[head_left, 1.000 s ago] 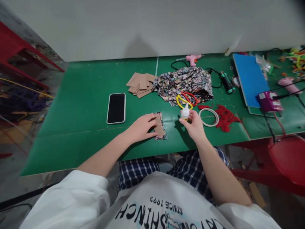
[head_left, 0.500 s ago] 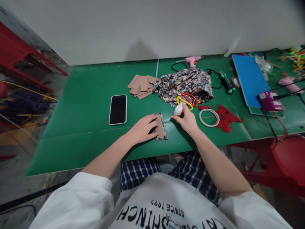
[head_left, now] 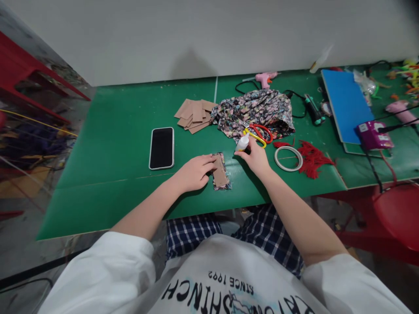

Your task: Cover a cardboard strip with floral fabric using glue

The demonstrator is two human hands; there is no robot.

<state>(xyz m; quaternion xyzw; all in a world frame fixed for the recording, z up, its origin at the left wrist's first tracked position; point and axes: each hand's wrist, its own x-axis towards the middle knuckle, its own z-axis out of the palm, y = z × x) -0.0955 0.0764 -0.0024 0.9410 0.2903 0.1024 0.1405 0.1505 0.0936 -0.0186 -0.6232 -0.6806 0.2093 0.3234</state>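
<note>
My left hand [head_left: 195, 172] presses its fingers on the left side of a small brown card piece [head_left: 220, 174] that lies on a scrap of flowered cloth on the green table [head_left: 111, 174]. My right hand [head_left: 255, 158] holds a small white glue bottle [head_left: 242, 142], tilted with its tip pointing left, just right of and beyond the card piece. Both forearms are bare and reach forward from white sleeves.
A black phone [head_left: 161, 148] lies left of the hands. Behind are a stack of brown card pieces [head_left: 194, 115], flowered cloth [head_left: 258, 111], red-and-yellow scissors [head_left: 258, 134], a tape ring [head_left: 288, 158], red tassels [head_left: 312, 157], glue guns [head_left: 266, 79], a blue board [head_left: 346, 104]. A red chair [head_left: 397, 218] stands at right.
My right hand has carried the glue bottle left and down, tilting it toward the card piece. My left hand has stayed on the card piece.
</note>
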